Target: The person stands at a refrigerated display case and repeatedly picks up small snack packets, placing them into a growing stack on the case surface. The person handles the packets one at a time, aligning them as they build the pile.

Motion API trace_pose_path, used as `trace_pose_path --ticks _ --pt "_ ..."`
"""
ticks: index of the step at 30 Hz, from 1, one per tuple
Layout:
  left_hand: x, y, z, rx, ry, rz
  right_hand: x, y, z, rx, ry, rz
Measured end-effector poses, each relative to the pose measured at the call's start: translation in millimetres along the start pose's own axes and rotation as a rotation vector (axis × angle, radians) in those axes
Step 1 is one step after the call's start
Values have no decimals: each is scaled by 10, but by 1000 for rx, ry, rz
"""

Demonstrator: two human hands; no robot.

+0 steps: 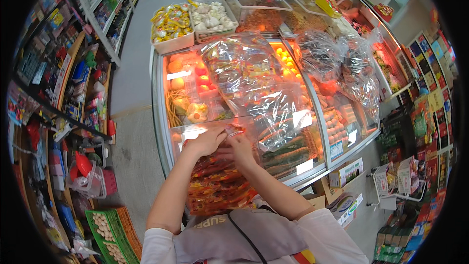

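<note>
A clear plastic bag (pixel 216 187) filled with small red and orange packets lies against my front, over the near left edge of the glass-topped display case (pixel 319 124). My left hand (pixel 209 142) rests on the upper part of this bag, its fingers pointing right. My right hand (pixel 240 150) is beside it with bent fingers, close to a small red and clear packet (pixel 234 130); whether the fingers grip it or the bag's film cannot be told. Beyond my hands, a large clear bag of colourful packets (pixel 245 62) lies on the glass.
A tub of yellow-wrapped items (pixel 172 25) and a tub of garlic bulbs (pixel 212 16) stand at the case's far left. Clear bags with dark contents (pixel 318 53) lie on the right. Stocked shelves (pixel 69 91) line the left; a green crate of eggs (pixel 104 231) stands on the floor.
</note>
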State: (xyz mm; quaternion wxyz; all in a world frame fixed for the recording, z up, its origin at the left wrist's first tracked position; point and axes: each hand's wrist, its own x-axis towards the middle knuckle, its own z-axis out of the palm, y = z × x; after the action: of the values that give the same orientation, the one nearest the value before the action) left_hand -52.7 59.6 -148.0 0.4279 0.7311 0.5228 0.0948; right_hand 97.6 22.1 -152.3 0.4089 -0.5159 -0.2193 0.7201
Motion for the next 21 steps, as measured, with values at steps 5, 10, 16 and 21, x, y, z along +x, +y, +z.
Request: trace_pose_path --ticks 5,10,16,21 --pt "231 -226 129 129 -125 -109 -562 -688 -250 -333 -270 -185" --pt "312 145 -67 262 -304 -148 -20 -1205 -1440 -108 305 -612" --pt "494 -126 225 -20 -195 56 1136 -1021 -1213 -240 41 -212" --pt "498 -124 178 2 -277 35 1611 -977 -844 -147 7 -239"
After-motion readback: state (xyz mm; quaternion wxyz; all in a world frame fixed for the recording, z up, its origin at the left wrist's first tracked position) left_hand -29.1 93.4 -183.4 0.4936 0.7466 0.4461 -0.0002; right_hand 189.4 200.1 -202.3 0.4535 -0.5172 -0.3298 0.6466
